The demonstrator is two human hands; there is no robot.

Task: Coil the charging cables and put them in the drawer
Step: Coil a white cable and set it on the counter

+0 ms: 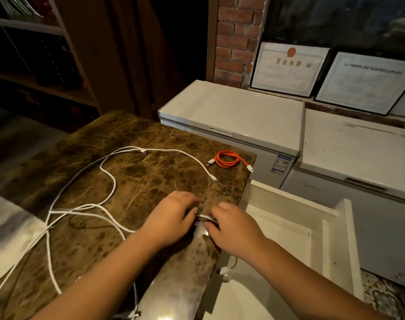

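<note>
A white cable (pixel 109 205) lay in loose, crossing loops across the marble counter (pixel 150 172), one short stretch of it caught between a person's two hands near the counter's right edge. The left hand (pixel 171 219) curled its fingers over that stretch; the right hand (pixel 233 229) pinched it from the other side — the fingertips of both met over the cord, though exactly which fingers closed on it could not be told from this angle. An orange cable (pixel 229 160) sat already wound into a neat ring at the counter's far right corner, plugs sticking out. Beside the counter's right edge a white drawer (pixel 296 227) stood pulled open, with what looked like another white plug hanging just off the counter's edge above it.

The coiling of the white cable appeared barely begun. The long slack trailed off the counter's left side and crossed itself in several places — pulled in hastily, those crossings could tighten into a knot, or a plug could catch on the counter's edge. Behind the counter stood two chest freezers (pixel 238 116) and framed certificates (pixel 289 68) against a brick wall.
</note>
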